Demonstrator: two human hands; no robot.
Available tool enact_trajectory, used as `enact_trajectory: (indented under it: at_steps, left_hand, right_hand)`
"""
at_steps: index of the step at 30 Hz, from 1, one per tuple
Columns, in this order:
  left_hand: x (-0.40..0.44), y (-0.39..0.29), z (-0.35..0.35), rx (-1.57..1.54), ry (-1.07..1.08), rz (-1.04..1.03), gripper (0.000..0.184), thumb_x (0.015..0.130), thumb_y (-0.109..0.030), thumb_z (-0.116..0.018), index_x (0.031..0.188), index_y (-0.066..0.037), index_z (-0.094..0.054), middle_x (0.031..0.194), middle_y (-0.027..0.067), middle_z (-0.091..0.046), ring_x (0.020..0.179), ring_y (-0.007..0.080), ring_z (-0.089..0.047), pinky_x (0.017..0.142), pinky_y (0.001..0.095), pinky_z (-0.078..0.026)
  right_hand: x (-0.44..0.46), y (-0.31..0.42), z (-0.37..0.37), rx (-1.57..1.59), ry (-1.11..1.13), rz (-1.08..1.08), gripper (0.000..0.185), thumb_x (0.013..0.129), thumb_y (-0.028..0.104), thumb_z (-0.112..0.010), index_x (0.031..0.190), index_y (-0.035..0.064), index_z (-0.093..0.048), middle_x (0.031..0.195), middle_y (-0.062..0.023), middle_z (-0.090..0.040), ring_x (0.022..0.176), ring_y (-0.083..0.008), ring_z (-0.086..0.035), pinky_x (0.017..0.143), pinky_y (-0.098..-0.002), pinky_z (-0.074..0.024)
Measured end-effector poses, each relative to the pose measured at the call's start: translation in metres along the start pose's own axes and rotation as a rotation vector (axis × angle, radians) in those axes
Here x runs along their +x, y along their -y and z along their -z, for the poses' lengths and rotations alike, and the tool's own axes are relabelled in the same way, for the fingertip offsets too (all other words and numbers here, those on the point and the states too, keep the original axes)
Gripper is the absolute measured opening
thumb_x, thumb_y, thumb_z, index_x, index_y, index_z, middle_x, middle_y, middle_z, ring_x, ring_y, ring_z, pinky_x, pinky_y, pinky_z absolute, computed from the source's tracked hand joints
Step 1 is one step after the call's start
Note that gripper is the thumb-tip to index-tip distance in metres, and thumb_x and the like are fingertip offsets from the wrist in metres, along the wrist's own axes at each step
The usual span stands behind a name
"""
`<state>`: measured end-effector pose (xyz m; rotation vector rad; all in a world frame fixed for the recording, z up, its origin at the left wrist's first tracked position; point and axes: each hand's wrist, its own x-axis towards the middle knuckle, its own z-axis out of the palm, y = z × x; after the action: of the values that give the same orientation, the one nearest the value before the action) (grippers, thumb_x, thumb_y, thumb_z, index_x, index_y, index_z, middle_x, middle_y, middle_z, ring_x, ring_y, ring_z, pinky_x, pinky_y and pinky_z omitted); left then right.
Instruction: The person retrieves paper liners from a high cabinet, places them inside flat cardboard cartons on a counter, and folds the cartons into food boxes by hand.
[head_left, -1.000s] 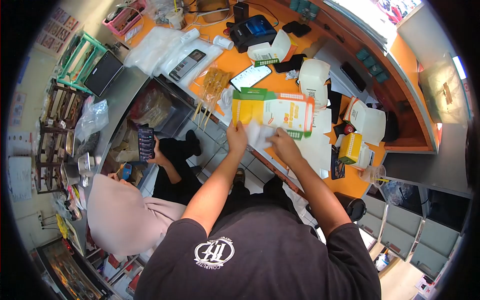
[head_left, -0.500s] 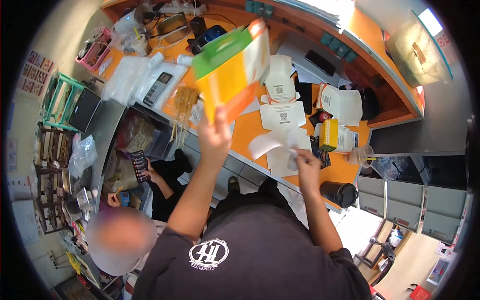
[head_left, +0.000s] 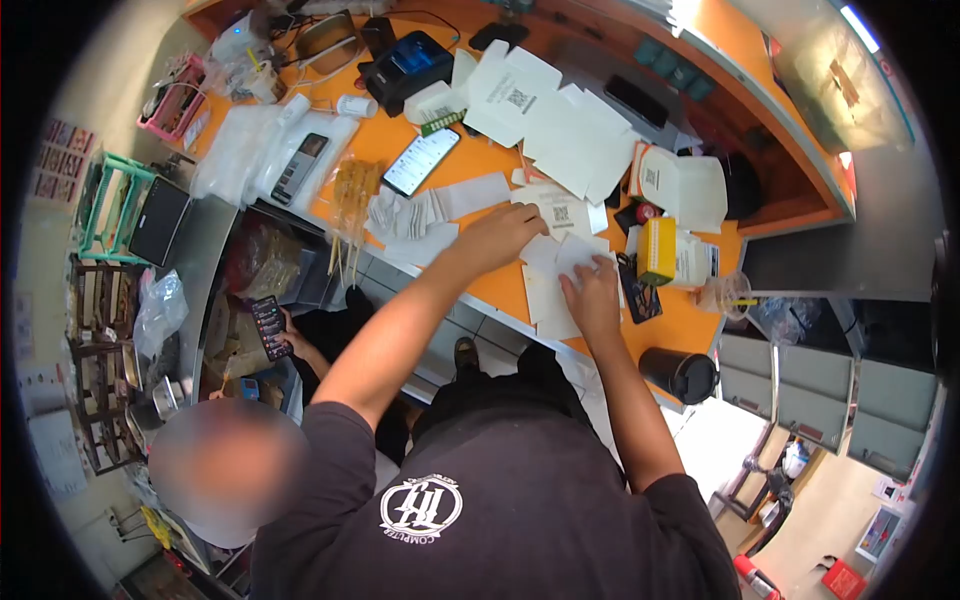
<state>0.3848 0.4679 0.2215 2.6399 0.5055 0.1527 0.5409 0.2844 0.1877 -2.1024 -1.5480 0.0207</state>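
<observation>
My left hand point(head_left: 505, 238) reaches over the counter, its fingers stretched and resting at the edge of an unfolded carton point(head_left: 562, 212) with a QR code. Beside it my right hand point(head_left: 592, 292) lies with spread fingers on a white paper slip point(head_left: 572, 256), over another flattened pale carton piece point(head_left: 545, 298). Neither hand visibly grips anything, though the left fingertips are partly hidden. A larger opened carton point(head_left: 575, 140) lies white side up behind them. Left of my left hand are a bunch of white paper strips point(head_left: 405, 215) and a lit phone point(head_left: 422, 160).
A yellow box point(head_left: 656, 252), an open carton point(head_left: 690, 185), a clear cup point(head_left: 725, 295) and a black tumbler point(head_left: 680, 375) occupy the right side. A black device point(head_left: 412, 70) and plastic bags point(head_left: 240, 150) stand left. A seated person point(head_left: 225, 465) holds a dark phone point(head_left: 270, 328).
My left hand has let go of the green, yellow and orange carton and come down rightward. An opened carton now lies behind, white side up. My right hand has moved slightly up and left, fingers spreading.
</observation>
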Motion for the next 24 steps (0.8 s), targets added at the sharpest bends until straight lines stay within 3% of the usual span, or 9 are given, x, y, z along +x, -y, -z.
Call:
enact_trajectory:
  at_steps: [3,7,10,13,16,19,22,24]
  left_hand:
    - [0.017,0.015,-0.031,-0.005,-0.054,-0.156,0.036,0.085,-0.003,-0.059,0.116,-0.013,-0.073,0.134,0.0047,-0.066,0.119,0.0268,-0.063,0.102,0.0376,-0.052]
    - [0.034,0.029,-0.06,0.096,0.013,-0.062,0.034,0.086,-0.003,-0.059,0.115,-0.013,-0.073,0.131,0.0021,-0.067,0.114,0.0255,-0.066,0.096,0.0358,-0.055]
    - [0.035,0.027,-0.05,0.136,0.064,-0.144,0.033,0.087,-0.003,-0.059,0.115,-0.011,-0.073,0.125,0.0029,-0.067,0.111,0.0244,-0.067,0.092,0.0362,-0.056]
    - [0.036,0.019,-0.051,0.093,0.014,-0.068,0.022,0.094,-0.012,-0.058,0.108,-0.007,-0.073,0.109,0.007,-0.073,0.102,0.0286,-0.07,0.086,0.0424,-0.057]
    - [0.044,0.024,-0.073,0.106,0.081,0.025,0.025,0.097,-0.018,-0.056,0.111,-0.004,-0.07,0.108,0.0096,-0.072,0.098,0.0323,-0.07,0.083,0.0454,-0.058]
    - [0.04,0.037,-0.092,0.203,-0.065,-0.184,0.029,0.098,-0.021,-0.053,0.117,-0.003,-0.065,0.104,0.0117,-0.072,0.093,0.0349,-0.071,0.081,0.0466,-0.059]
    - [0.043,0.033,-0.088,0.089,0.115,0.024,0.031,0.098,-0.02,-0.053,0.122,-0.004,-0.063,0.115,0.0127,-0.07,0.101,0.0333,-0.07,0.083,0.0458,-0.06]
    - [0.046,0.028,-0.075,0.09,0.238,0.021,0.033,0.096,-0.016,-0.053,0.125,-0.004,-0.063,0.125,0.0109,-0.066,0.109,0.0304,-0.067,0.088,0.0433,-0.059]
  right_hand:
    - [0.006,-0.004,-0.009,-0.121,0.175,-0.033,0.033,0.08,0.011,-0.077,0.112,0.0029,-0.072,0.109,-0.0217,-0.061,0.104,-0.0411,-0.06,0.09,-0.0485,-0.0513]
    - [0.014,0.003,-0.018,-0.144,0.197,-0.143,0.036,0.083,0.005,-0.068,0.119,0.0038,-0.069,0.109,-0.0187,-0.062,0.105,-0.0366,-0.061,0.089,-0.0465,-0.0535]
    - [0.01,0.005,-0.022,-0.221,0.229,0.013,0.035,0.085,0.002,-0.059,0.12,0.001,-0.068,0.109,-0.018,-0.063,0.105,-0.0349,-0.061,0.089,-0.0439,-0.0548]
    - [0.007,0.009,-0.031,-0.181,0.221,0.133,0.036,0.086,0.002,-0.054,0.119,-0.0018,-0.067,0.108,-0.0174,-0.063,0.105,-0.0346,-0.061,0.088,-0.0427,-0.0553]
    - [0.002,0.036,-0.032,-0.109,0.268,0.161,0.034,0.085,0.003,-0.056,0.117,-0.0021,-0.068,0.106,-0.0167,-0.064,0.103,-0.0333,-0.062,0.086,-0.0415,-0.0563]
    - [-0.014,0.052,-0.059,-0.001,0.246,0.249,0.029,0.084,0.003,-0.058,0.111,-0.002,-0.069,0.107,-0.0166,-0.066,0.1,-0.0328,-0.063,0.085,-0.0416,-0.0565]
    - [-0.032,0.086,-0.077,0.234,0.31,0.274,0.024,0.085,0.004,-0.061,0.107,-0.002,-0.069,0.106,-0.0175,-0.067,0.097,-0.0338,-0.065,0.085,-0.043,-0.0561]
    - [-0.029,0.106,-0.079,0.471,0.339,0.248,0.022,0.085,0.003,-0.064,0.105,-0.0023,-0.07,0.107,-0.0189,-0.068,0.095,-0.0347,-0.066,0.085,-0.0426,-0.0559]
